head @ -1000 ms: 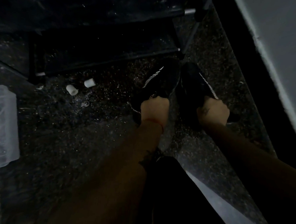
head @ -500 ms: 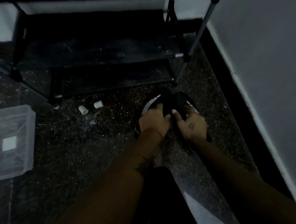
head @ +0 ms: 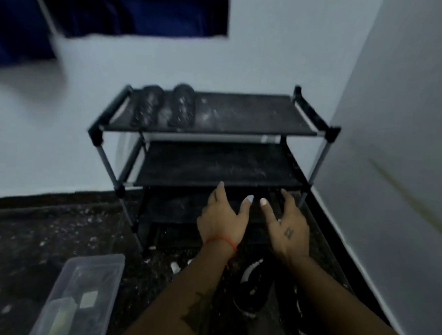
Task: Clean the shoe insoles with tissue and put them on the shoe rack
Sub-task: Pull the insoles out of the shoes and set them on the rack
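Note:
A black shoe rack with several shelves stands against the wall. Two dark insoles lie side by side at the left of its top shelf. My left hand and my right hand hover side by side in front of the lower shelves, fingers spread, holding nothing. A black shoe with a white stripe rests on the floor below my wrists; a second one to its right is mostly hidden by my right forearm.
A clear plastic box with small items inside sits on the dark speckled floor at the lower left. Small white bits lie by the rack's foot. A wall closes in the right side. A dark blue curtain hangs above.
My hands have let go of the two black shoes and lifted toward the rack. The view has tilted up, showing the whole rack and wall.

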Tool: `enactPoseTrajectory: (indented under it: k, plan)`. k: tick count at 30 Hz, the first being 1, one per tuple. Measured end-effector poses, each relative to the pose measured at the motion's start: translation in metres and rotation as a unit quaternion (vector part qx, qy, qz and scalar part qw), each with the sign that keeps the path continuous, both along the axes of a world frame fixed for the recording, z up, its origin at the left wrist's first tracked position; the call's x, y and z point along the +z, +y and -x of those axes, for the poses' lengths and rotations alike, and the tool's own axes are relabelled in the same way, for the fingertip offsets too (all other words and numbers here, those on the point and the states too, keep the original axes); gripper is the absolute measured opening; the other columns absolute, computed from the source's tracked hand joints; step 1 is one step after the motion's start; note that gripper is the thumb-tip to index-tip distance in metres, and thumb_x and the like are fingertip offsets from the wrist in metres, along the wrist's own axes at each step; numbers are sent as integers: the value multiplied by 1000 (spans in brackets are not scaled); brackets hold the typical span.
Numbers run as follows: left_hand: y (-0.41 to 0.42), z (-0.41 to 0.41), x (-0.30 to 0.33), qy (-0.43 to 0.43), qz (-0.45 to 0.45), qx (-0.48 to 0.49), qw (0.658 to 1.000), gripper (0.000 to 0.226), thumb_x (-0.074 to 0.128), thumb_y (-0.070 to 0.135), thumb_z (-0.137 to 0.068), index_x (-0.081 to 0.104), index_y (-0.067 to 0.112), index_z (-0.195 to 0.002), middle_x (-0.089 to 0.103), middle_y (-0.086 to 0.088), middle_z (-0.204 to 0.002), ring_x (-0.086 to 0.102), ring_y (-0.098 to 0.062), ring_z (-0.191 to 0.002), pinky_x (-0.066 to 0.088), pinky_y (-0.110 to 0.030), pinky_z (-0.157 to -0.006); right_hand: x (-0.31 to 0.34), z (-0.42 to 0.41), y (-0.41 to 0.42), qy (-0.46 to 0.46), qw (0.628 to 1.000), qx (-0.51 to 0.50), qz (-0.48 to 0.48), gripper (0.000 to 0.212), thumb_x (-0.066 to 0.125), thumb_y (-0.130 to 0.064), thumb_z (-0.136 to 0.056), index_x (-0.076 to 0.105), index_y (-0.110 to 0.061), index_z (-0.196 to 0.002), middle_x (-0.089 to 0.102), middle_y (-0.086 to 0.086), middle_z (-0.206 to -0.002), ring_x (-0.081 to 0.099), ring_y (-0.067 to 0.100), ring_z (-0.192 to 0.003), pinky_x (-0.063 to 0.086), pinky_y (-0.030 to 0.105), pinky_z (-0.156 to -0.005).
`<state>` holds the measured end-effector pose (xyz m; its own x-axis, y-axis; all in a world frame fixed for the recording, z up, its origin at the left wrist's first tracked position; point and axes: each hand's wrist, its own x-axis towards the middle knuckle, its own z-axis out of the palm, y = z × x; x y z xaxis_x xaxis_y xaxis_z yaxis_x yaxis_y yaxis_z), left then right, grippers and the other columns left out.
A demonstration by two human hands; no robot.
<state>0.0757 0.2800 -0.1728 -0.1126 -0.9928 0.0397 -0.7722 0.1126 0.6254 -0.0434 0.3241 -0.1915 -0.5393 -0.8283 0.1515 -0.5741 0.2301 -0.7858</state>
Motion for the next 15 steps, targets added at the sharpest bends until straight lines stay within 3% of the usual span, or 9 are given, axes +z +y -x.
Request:
enactPoseTrajectory:
  k: [9,15]
  plan:
    - [-58,-87,100,9,156,39,987,79,40,66,-86,19,22,-149,29,-3,-154,36,-25,-136,37,-44,-107,102,-41,-63,62,991,73,93,71,45,-63,-83,30,-25,-141,46,8,-141,41,25,-130,37,40,-105]
    - [-124,-132,120,-13,186,87,979,73,38,62,-90,24,20,-148,31,-7,-153,34,-26,-138,36,-43,-108,123,-62,-124,80,986,109,102,70,44,-60,-85,31,-20,-141,45,10,-141,39,28,-131,36,40,-104]
